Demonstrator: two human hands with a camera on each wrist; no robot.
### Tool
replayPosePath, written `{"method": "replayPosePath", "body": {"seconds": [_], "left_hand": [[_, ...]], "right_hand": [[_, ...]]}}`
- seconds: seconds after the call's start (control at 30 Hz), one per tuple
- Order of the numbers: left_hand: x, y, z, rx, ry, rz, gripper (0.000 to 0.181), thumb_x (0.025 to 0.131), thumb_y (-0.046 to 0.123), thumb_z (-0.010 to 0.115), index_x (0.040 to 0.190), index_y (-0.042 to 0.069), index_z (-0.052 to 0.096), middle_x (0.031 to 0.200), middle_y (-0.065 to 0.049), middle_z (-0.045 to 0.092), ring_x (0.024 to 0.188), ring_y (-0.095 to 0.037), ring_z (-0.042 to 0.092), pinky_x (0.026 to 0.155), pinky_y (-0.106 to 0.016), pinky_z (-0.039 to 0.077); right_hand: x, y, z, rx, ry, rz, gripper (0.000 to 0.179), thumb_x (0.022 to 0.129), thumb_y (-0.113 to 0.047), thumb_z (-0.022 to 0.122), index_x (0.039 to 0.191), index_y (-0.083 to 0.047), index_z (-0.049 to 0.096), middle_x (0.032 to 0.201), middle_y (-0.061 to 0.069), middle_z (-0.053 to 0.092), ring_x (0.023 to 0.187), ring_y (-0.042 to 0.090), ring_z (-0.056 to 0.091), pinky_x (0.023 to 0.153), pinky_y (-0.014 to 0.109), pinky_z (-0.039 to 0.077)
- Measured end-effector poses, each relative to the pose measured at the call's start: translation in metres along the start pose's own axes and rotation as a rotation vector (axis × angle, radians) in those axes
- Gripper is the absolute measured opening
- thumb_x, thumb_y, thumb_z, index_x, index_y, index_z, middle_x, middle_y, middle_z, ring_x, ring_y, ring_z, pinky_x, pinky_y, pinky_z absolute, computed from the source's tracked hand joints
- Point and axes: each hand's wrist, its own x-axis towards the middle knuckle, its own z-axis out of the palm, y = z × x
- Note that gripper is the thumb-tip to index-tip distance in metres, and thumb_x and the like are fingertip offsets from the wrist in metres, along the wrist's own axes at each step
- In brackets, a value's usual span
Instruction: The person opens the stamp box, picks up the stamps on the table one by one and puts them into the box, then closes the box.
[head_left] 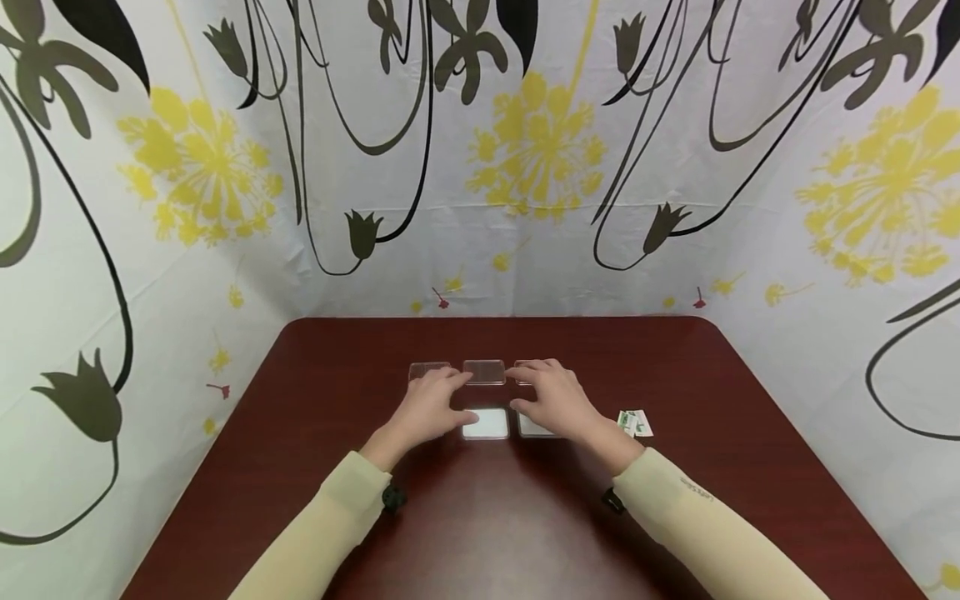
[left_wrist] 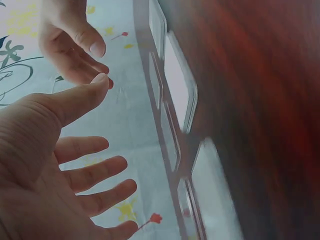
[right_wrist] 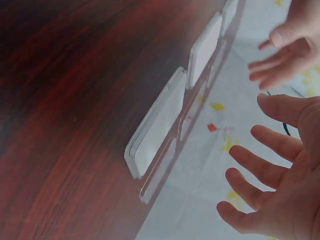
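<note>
My left hand (head_left: 427, 406) hovers over the left part of two rows of flat rectangular cases, fingers spread and holding nothing. Over the right part is my right hand (head_left: 558, 402), also empty with its fingers apart. The back row has three clear shallow cases, the middle one (head_left: 484, 372) fully visible between my hands. In front lie white-filled flat cases: a middle one (head_left: 486, 424) and a right one (head_left: 534, 426) partly under my right hand. Another white case (left_wrist: 215, 192) appears in the left wrist view; my left hand hides it from the head view.
Small white-and-green printed papers (head_left: 635, 423) lie right of my right hand. The dark red-brown table (head_left: 480, 533) has rounded far corners. Patterned fabric (head_left: 450, 167) hangs behind it and along both sides.
</note>
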Motion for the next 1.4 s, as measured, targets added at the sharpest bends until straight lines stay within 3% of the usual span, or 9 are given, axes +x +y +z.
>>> {"method": "replayPosePath", "body": {"seconds": [0.3, 0.6, 0.73, 0.87, 0.97, 1.03, 1.07, 1.27, 1.4], "left_hand": [[-0.002, 0.026, 0.021, -0.082, -0.016, 0.006, 0.07, 0.085, 0.043, 0.08, 0.145, 0.014, 0.057, 0.141, -0.011, 0.056, 0.131, -0.033, 0.049, 0.104, -0.061, 0.036], [0.015, 0.047, 0.043, -0.046, -0.081, 0.048, 0.071, 0.085, 0.045, 0.08, 0.145, 0.015, 0.057, 0.144, -0.007, 0.055, 0.134, -0.029, 0.048, 0.104, -0.058, 0.039], [0.02, 0.05, 0.05, -0.022, -0.102, 0.054, 0.072, 0.085, 0.045, 0.08, 0.145, 0.012, 0.057, 0.142, -0.005, 0.057, 0.129, -0.028, 0.052, 0.101, -0.056, 0.042], [0.026, 0.049, 0.057, -0.003, -0.121, 0.06, 0.074, 0.085, 0.046, 0.08, 0.145, 0.011, 0.056, 0.142, -0.004, 0.056, 0.128, -0.028, 0.053, 0.099, -0.055, 0.043], [0.029, 0.048, 0.061, 0.012, -0.124, 0.057, 0.075, 0.084, 0.048, 0.08, 0.145, 0.011, 0.056, 0.141, -0.004, 0.056, 0.128, -0.029, 0.052, 0.098, -0.055, 0.044], [0.031, 0.048, 0.062, 0.019, -0.126, 0.054, 0.075, 0.085, 0.048, 0.08, 0.145, 0.011, 0.056, 0.141, -0.005, 0.056, 0.129, -0.029, 0.051, 0.098, -0.055, 0.044], [0.032, 0.048, 0.062, 0.021, -0.129, 0.053, 0.075, 0.085, 0.048, 0.079, 0.145, 0.011, 0.056, 0.142, -0.005, 0.056, 0.13, -0.03, 0.05, 0.099, -0.056, 0.043], [0.035, 0.05, 0.067, 0.053, -0.13, 0.065, 0.074, 0.084, 0.05, 0.08, 0.144, 0.012, 0.057, 0.141, -0.005, 0.056, 0.13, -0.031, 0.048, 0.098, -0.057, 0.043], [0.035, 0.052, 0.071, 0.072, -0.129, 0.083, 0.074, 0.084, 0.05, 0.08, 0.144, 0.014, 0.058, 0.139, -0.003, 0.058, 0.126, -0.028, 0.049, 0.095, -0.055, 0.044]], "right_hand": [[-0.017, 0.014, -0.017, 0.085, 0.025, 0.123, 0.047, 0.087, -0.029, 0.08, 0.132, -0.024, 0.068, 0.13, 0.001, 0.064, 0.125, 0.033, 0.051, 0.097, 0.062, 0.039], [-0.037, 0.04, -0.03, 0.139, 0.03, 0.23, 0.045, 0.089, -0.026, 0.077, 0.132, -0.015, 0.068, 0.128, 0.012, 0.065, 0.122, 0.039, 0.054, 0.093, 0.06, 0.045], [-0.046, 0.053, -0.036, 0.167, 0.013, 0.256, 0.041, 0.092, -0.024, 0.074, 0.132, -0.013, 0.068, 0.13, 0.014, 0.065, 0.123, 0.039, 0.055, 0.096, 0.058, 0.045], [-0.059, 0.064, -0.044, 0.217, -0.007, 0.326, 0.04, 0.095, -0.023, 0.071, 0.134, -0.014, 0.066, 0.135, 0.015, 0.061, 0.095, 0.039, 0.063, 0.087, 0.052, 0.048], [-0.07, 0.073, -0.048, 0.245, -0.009, 0.38, 0.04, 0.096, -0.021, 0.07, 0.135, -0.014, 0.065, 0.138, 0.015, 0.059, 0.096, 0.037, 0.062, 0.086, 0.051, 0.048], [-0.076, 0.08, -0.051, 0.24, -0.007, 0.395, 0.039, 0.096, -0.02, 0.07, 0.134, -0.013, 0.065, 0.138, 0.016, 0.059, 0.115, 0.035, 0.057, 0.089, 0.053, 0.048], [-0.078, 0.083, -0.052, 0.236, -0.008, 0.402, 0.039, 0.096, -0.019, 0.07, 0.134, -0.013, 0.065, 0.138, 0.017, 0.059, 0.118, 0.035, 0.057, 0.089, 0.052, 0.049], [-0.093, 0.093, -0.057, 0.199, -0.036, 0.474, 0.043, 0.093, -0.015, 0.072, 0.134, -0.006, 0.064, 0.132, 0.021, 0.062, 0.092, 0.03, 0.066, 0.075, 0.047, 0.052], [-0.103, 0.093, -0.057, 0.119, -0.032, 0.516, 0.044, 0.091, -0.019, 0.073, 0.132, -0.003, 0.065, 0.122, 0.023, 0.066, 0.098, 0.036, 0.066, 0.072, 0.05, 0.054]]}}
